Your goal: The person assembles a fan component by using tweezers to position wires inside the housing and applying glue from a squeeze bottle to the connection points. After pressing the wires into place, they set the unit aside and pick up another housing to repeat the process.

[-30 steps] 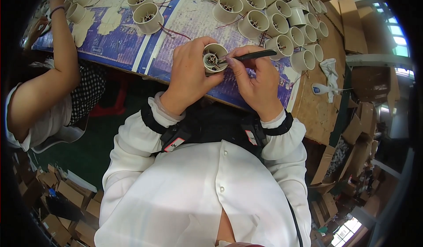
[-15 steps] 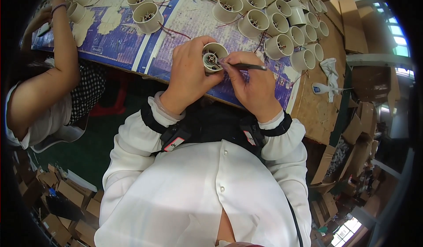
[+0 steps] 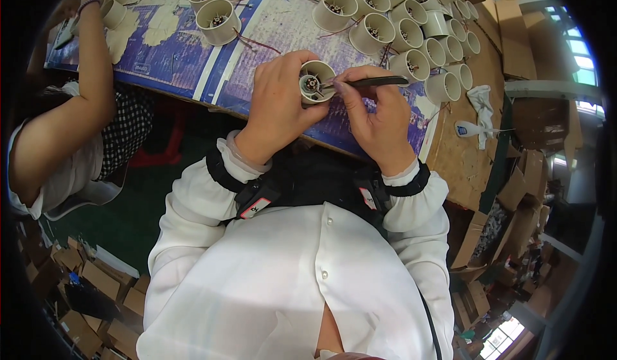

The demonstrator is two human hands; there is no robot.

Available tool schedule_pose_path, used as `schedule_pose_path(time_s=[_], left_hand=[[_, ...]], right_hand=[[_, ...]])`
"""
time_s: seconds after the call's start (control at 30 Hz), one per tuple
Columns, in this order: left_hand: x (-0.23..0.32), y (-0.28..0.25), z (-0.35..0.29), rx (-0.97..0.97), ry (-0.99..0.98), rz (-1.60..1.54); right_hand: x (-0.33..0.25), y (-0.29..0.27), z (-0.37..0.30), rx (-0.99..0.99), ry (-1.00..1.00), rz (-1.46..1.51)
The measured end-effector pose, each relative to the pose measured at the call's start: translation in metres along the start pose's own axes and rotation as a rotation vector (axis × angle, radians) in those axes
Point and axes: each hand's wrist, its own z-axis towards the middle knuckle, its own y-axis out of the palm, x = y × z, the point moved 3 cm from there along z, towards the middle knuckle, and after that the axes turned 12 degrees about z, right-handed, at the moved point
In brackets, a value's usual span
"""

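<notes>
Cup point(image 3: 323, 73), cream-walled and open-mouthed, sits clasped in the left hand point(image 3: 279, 96), fingers round its far side, thumb at its near side, just by the near edge of the bench point(image 3: 183, 61). The mouth faces up toward the wearer, presumably so the round core point(image 3: 312, 84) inside can be seen and reached. On the other side, the right hand point(image 3: 382, 116) pinches a slim dark tool point(image 3: 387, 80) pen-fashion, tip at the cup's mouth; contact is too small to tell. That pinch looks made for fine control, the left clasp for steadiness.

Outward now: more cups point(image 3: 373, 34) crowd toward the bench's right edge, wires trailing, perhaps parked to leave the near edge free. Worn purple covering, white and blue stripes across it, and bare wood point(image 3: 459, 167) along the right edge, where a white cloth point(image 3: 479, 109) lies. Toward the left end, a co-worker's arm point(image 3: 96, 71) reaches over. Behind, cardboard boxes point(image 3: 103, 280) beside green floor point(image 3: 125, 206).
</notes>
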Motion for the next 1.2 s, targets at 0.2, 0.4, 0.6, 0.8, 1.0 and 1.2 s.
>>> schedule_pose_path(time_s=[0.2,0.4,0.6,0.8,1.0,1.2], left_hand=[[0.000,-0.001,0.001,-0.013,-0.001,-0.011],[0.000,-0.001,0.000,-0.009,-0.006,-0.012],[0.001,0.000,-0.001,0.040,0.009,-0.028],[-0.001,-0.001,-0.002,0.026,-0.012,-0.025],[0.000,-0.004,-0.002,0.022,-0.003,0.000],[-0.001,-0.005,-0.002,0.029,-0.003,-0.003]], right_hand=[[0.003,0.001,0.002,-0.002,0.011,0.040],[0.003,0.003,0.001,-0.006,-0.048,-0.066],[-0.003,0.006,0.004,0.037,0.005,-0.062],[-0.004,0.010,0.007,-0.094,-0.089,-0.112],[-0.009,0.001,0.012,-0.017,0.003,-0.017],[-0.003,0.000,0.012,-0.041,-0.017,-0.101]])
